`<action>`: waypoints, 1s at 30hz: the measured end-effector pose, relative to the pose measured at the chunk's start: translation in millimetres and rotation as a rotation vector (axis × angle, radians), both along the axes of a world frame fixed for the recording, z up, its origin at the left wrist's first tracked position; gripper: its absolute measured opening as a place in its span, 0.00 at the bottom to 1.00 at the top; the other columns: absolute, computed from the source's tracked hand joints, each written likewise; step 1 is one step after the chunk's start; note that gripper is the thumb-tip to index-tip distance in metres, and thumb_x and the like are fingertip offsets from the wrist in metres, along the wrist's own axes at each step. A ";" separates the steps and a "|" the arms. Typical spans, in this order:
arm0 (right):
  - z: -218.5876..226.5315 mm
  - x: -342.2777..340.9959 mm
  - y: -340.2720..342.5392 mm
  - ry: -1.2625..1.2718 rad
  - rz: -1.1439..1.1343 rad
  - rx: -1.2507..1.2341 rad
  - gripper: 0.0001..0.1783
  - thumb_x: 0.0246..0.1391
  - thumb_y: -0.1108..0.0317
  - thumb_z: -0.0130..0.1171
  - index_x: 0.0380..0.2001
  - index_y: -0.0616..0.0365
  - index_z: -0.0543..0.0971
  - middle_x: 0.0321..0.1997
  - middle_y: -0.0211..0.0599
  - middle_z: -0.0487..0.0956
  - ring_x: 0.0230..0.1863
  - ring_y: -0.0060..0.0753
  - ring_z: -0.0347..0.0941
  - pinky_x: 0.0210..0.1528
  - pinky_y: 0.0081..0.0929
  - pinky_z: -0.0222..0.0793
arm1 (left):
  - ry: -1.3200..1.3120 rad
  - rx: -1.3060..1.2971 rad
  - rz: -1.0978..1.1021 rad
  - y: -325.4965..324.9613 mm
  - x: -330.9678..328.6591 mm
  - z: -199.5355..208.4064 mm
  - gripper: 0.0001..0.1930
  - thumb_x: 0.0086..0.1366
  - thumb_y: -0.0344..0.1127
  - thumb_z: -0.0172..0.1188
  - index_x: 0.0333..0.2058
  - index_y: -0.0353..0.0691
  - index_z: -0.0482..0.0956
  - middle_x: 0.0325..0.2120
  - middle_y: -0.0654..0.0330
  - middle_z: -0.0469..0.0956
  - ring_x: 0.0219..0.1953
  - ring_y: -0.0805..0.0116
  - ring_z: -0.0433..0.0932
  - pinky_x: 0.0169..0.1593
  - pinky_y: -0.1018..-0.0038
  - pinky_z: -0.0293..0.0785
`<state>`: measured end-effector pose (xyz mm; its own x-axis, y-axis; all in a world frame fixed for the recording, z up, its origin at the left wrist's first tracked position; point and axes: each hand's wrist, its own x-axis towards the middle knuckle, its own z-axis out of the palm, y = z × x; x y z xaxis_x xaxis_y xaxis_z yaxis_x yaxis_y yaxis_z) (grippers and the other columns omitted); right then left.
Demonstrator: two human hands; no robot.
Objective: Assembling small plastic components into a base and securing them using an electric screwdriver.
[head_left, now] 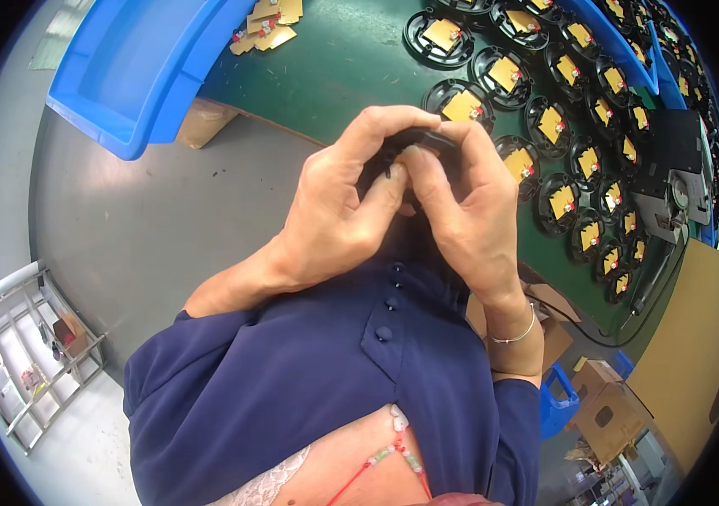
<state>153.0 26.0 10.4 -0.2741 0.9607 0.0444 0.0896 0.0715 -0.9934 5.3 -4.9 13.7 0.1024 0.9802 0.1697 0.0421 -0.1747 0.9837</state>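
Shirt cloth in dark blue is nearest, a row of buttons running up it toward the black part held in front of the chest. A thin bracelet circles the right wrist, to the right of the black part and on its near side. The left hand comes at the black part from its left, pinching it, thumb on the near side and index finger bent over the far side. The right hand mirrors this from the right, thumb tip pressed in close beside the other. The black part's visible edge curves crosswise between the hands, bowing away from the person; fingers hide the rest, so its long axis and which way it points cannot be told.

Beyond the black part spreads a green surface. To the right of the black part, and beyond it, stand rows of round black housings, each with a yellow plate on top. A blue tray is well left of the black part; loose yellow pieces lie farther off, beyond it and to its left.
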 end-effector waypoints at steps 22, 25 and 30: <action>1.8 39.6 -7.3 -0.385 -0.053 0.525 0.33 0.47 0.78 0.63 0.59 0.64 0.67 0.54 0.51 0.73 0.55 0.54 0.72 0.57 0.39 0.70 | 0.314 0.161 0.040 27.1 15.7 -5.2 0.24 0.64 0.26 0.55 0.58 0.29 0.65 0.48 0.49 0.74 0.50 0.63 0.76 0.53 0.72 0.73; 3.7 92.3 -2.9 -0.570 -0.235 0.669 0.27 0.48 0.74 0.61 0.53 0.65 0.70 0.48 0.49 0.74 0.51 0.51 0.72 0.53 0.39 0.69 | 0.079 0.107 0.072 22.9 -8.5 26.4 0.26 0.71 0.35 0.51 0.63 0.29 0.60 0.56 0.45 0.69 0.54 0.56 0.75 0.52 0.70 0.75; 2.6 226.8 -5.7 -0.950 -0.822 0.517 0.20 0.51 0.69 0.62 0.48 0.61 0.74 0.45 0.48 0.78 0.48 0.49 0.73 0.52 0.41 0.68 | 0.263 0.211 0.391 54.8 -101.0 35.4 0.24 0.73 0.37 0.49 0.61 0.28 0.62 0.55 0.45 0.71 0.53 0.56 0.76 0.50 0.70 0.76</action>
